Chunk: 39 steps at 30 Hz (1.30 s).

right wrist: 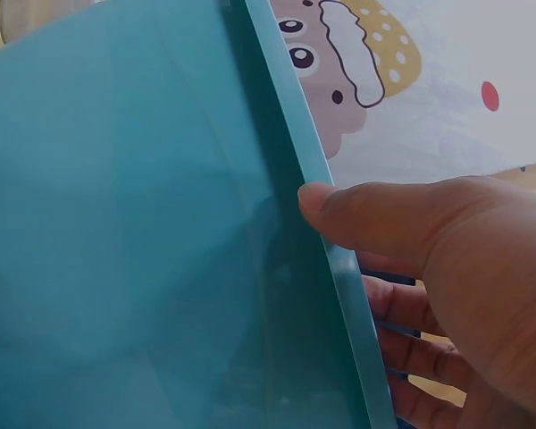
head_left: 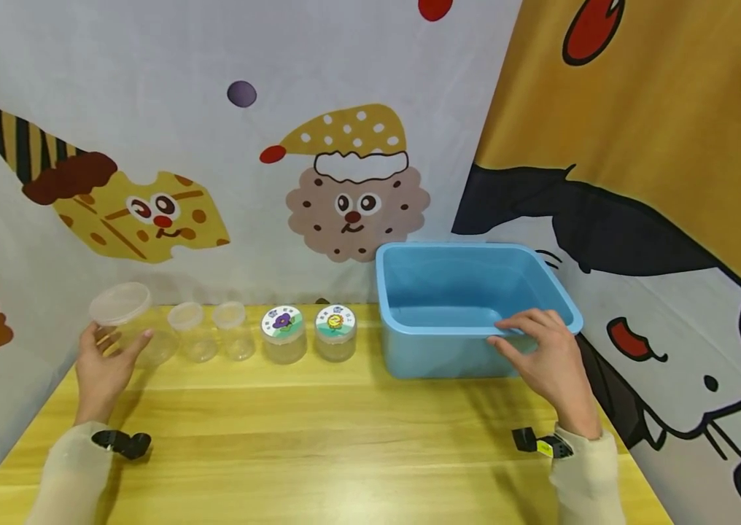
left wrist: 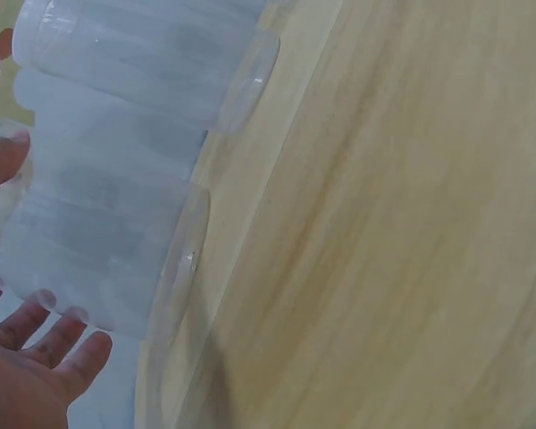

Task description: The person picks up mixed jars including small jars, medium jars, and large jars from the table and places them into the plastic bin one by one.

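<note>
At the far left, my left hand (head_left: 103,372) is spread around the lower side of a large clear lidded jar (head_left: 122,306). Its thumb stands out to the right, and its fingertips (left wrist: 85,357) lie at the jar's edge in the left wrist view; how firmly they touch is unclear. The jar stands upright on the table. My right hand (head_left: 551,357) holds the front rim of a light blue plastic basin (head_left: 436,354) near its right corner. In the right wrist view the thumb (right wrist: 375,214) lies against the rim, with the other fingers partly hidden behind it.
Between jar and basin stand two small clear lidded jars (head_left: 192,332) (head_left: 234,332) and two with printed lids, one purple (head_left: 283,335), one yellow (head_left: 335,334). All share a row on the wooden table (head_left: 318,445), before a cartoon-printed cloth (head_left: 180,58).
</note>
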Motion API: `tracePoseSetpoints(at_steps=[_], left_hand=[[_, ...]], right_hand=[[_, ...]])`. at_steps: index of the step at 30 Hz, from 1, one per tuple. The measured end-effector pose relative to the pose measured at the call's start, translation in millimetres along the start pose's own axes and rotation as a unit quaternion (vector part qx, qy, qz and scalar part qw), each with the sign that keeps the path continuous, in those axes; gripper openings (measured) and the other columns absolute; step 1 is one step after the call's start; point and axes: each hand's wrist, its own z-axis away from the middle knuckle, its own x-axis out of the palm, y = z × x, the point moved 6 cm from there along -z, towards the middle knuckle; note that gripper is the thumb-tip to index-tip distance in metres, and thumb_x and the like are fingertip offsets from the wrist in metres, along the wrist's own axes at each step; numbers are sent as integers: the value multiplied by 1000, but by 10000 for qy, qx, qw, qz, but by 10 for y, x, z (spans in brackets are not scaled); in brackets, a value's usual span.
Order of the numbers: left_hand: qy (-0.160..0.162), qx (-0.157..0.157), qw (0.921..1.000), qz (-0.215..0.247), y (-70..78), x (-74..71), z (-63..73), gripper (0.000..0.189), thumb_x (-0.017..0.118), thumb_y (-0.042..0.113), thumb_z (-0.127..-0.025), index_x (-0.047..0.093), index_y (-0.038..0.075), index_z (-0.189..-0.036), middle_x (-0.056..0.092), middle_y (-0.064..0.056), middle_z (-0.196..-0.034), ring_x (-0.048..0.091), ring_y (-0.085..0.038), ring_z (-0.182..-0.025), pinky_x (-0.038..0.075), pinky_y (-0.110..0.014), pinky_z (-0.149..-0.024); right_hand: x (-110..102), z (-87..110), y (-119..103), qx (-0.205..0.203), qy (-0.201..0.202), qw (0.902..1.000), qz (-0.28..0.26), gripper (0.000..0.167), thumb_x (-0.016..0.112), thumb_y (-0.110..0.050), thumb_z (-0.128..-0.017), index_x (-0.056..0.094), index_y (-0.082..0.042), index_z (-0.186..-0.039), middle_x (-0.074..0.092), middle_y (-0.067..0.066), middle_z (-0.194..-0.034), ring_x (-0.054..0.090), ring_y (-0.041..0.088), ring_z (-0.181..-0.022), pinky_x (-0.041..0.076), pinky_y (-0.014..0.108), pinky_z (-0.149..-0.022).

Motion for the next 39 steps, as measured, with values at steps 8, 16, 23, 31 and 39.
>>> tracePoseSetpoints(at_steps=[8, 16, 23, 31, 39], left_hand=[[92, -27, 10000, -13, 4, -9, -20, 89, 70, 47, -94, 17, 30, -163, 30, -9, -161, 32, -35, -151, 31, -54, -124], [311, -106, 9995, 41, -10, -85, 4, 85, 72, 46, -93, 23, 33, -160, 37, 16, -146, 37, -23, -145, 36, -43, -122], [496, -40, 9987, 134, 71, -164, 34, 82, 74, 44, -93, 26, 35, -159, 39, 19, -140, 39, -20, -141, 39, -37, -119], [706, 145, 9973, 105, 157, -292, 89, 77, 75, 40, -92, 32, 35, -156, 41, 23, -132, 43, -9, -130, 40, -31, -113], [760, 375, 9962, 186, 362, -323, 94, 77, 76, 40, -91, 33, 38, -155, 43, 22, -136, 42, -12, -136, 39, -34, -118]], right_hand=[[1, 3, -2, 31, 1, 10000, -28, 26, 91, -14, -77, 81, -11, -100, 73, 2, -98, 55, 22, -95, 40, 32, -75], [3, -19, -20, 53, -16, 10000, -38, 25, 91, -15, -77, 81, -12, -100, 73, 1, -98, 55, 22, -95, 40, 31, -74], [11, -19, -2, 136, -58, 9999, -62, 25, 90, -16, -78, 80, -12, -100, 73, 2, -99, 54, 20, -97, 39, 30, -74], [59, 10, 5, 214, -134, 9996, -114, 25, 90, -17, -79, 80, -12, -101, 73, 2, -100, 53, 19, -97, 38, 29, -74], [16, 2, -8, 203, -73, 9997, -97, 24, 90, -15, -79, 80, -12, -101, 73, 3, -99, 54, 20, -97, 38, 29, -74]])
